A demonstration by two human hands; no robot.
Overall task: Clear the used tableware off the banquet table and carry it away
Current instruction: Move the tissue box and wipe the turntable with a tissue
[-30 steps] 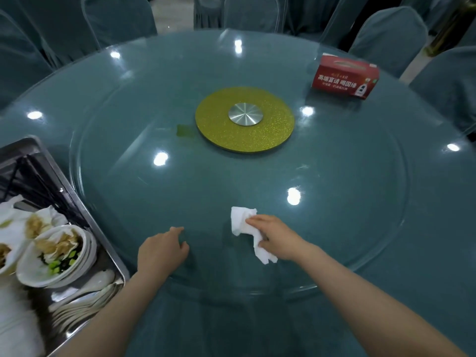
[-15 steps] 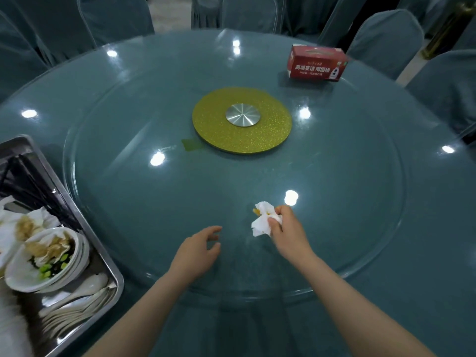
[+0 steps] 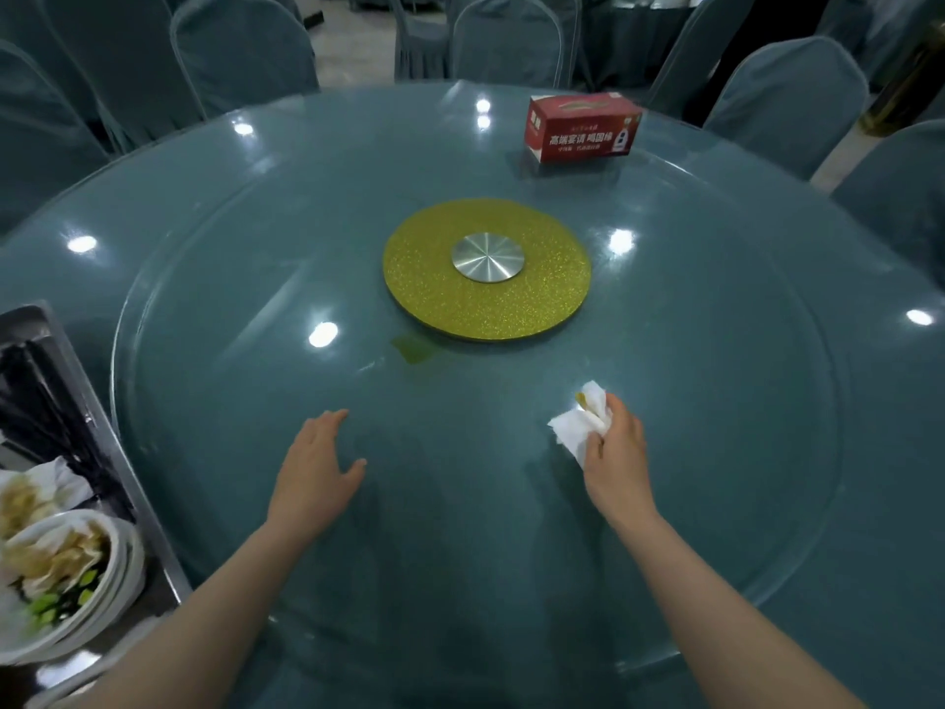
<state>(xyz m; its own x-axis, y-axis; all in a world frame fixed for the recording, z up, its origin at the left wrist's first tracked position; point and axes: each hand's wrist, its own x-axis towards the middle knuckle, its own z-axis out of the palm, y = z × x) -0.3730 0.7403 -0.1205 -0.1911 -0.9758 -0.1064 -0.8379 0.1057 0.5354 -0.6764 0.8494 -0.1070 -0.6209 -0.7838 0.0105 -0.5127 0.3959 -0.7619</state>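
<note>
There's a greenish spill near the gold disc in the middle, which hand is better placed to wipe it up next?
Probably the right hand: it already pinches the white napkin. The left hand lies open on the glass turntable, holding nothing, though about as near the spill.

Table [image 3: 767,452]: teal-blue w/ glass top. Centre disc [image 3: 460,309]: yellow-green glitter, silver hub [image 3: 488,257]. Box [image 3: 583,127]: red w/ white lettering. Napkin [image 3: 580,427]: white, yellow-brown stain. Chair covers [image 3: 245,53]: teal. Tray [image 3: 76,360]: silver metal. Bowls [image 3: 102,601]: white.
</note>
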